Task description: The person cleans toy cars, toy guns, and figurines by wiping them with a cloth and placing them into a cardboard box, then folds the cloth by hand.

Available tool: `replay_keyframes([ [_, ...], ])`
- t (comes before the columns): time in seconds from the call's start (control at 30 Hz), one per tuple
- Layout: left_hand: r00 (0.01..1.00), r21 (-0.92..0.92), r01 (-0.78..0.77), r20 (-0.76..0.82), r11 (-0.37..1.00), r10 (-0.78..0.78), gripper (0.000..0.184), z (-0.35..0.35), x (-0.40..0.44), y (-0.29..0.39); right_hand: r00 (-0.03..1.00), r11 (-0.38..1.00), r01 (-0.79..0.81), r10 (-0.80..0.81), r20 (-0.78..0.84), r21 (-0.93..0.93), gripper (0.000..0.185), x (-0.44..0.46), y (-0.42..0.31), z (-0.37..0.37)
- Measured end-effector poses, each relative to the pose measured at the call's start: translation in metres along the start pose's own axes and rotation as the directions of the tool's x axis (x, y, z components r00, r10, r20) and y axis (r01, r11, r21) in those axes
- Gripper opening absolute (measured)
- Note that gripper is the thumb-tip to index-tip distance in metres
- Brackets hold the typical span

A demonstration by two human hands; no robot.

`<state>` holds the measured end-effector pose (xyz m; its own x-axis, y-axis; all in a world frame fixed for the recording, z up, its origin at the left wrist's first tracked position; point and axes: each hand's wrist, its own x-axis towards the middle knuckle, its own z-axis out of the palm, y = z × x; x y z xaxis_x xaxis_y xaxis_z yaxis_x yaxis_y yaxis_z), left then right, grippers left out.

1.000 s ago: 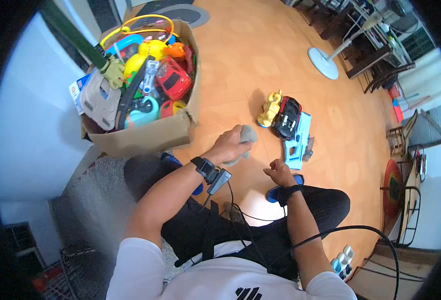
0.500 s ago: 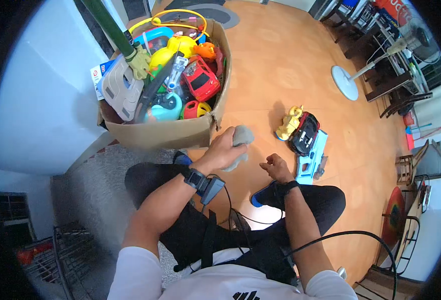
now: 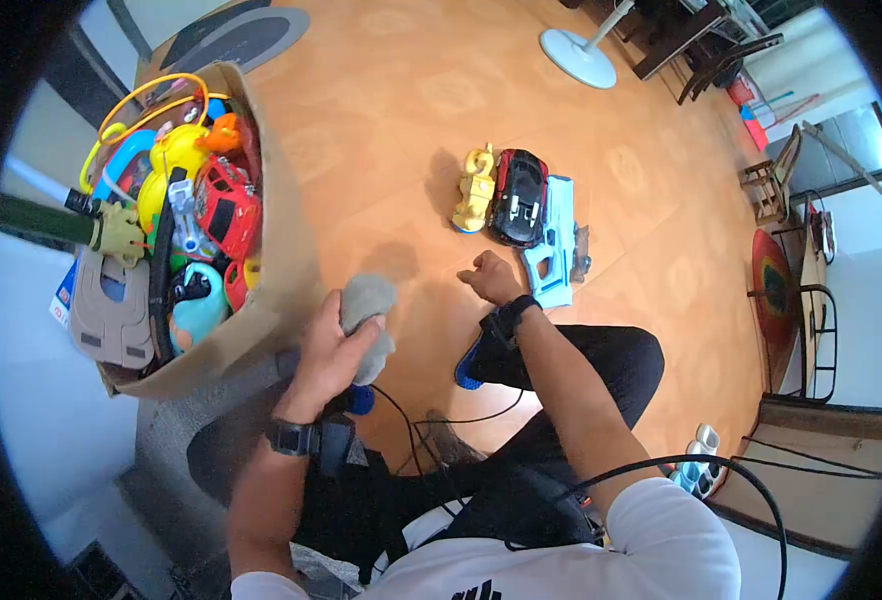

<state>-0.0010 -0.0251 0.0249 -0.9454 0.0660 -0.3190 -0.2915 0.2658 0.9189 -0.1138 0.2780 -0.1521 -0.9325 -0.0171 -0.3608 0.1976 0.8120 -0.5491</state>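
My left hand (image 3: 333, 352) is closed around a crumpled grey cloth (image 3: 369, 300), which bulges out above and below the fingers. It is beside the toy box, over the floor. My right hand (image 3: 491, 278) has its fingers curled in, with nothing visible in them. Just beyond it, a light blue toy gun (image 3: 558, 240) lies on the floor. Against the gun rests a black and red toy car (image 3: 520, 198), and a golden toy figure (image 3: 475, 190) stands left of the car.
A cardboard box (image 3: 286, 225) full of toys, including a red car (image 3: 227, 208) and a yellow toy (image 3: 178, 150), stands at left. A fan base (image 3: 578, 58) is at the far side. Black cables (image 3: 401, 408) run by my legs. Shoes (image 3: 701, 462) sit at lower right.
The view has turned, so the box and floor toys appear further left, the floor toys also higher. My left hand still grips the cloth; my right hand remains curled near the toys.
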Motion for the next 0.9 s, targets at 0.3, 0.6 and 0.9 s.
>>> replay_keyframes([
  [0.3,0.999,-0.006,0.047,0.017,0.999,-0.047,0.039,0.015,0.013,-0.006,0.977,0.997,-0.074,0.071,-0.2,-0.006,0.067,0.101,0.029,-0.003],
  [0.6,0.962,0.047,0.241,0.121,0.969,-0.245,0.043,0.004,0.018,0.027,0.964,0.99,-0.093,0.117,-0.24,0.109,0.083,0.198,0.052,0.016],
  [0.9,0.98,-0.011,0.147,0.134,0.989,-0.145,0.046,0.005,0.014,0.012,0.982,0.977,0.11,-0.08,-0.169,0.183,0.05,0.211,0.069,0.023],
])
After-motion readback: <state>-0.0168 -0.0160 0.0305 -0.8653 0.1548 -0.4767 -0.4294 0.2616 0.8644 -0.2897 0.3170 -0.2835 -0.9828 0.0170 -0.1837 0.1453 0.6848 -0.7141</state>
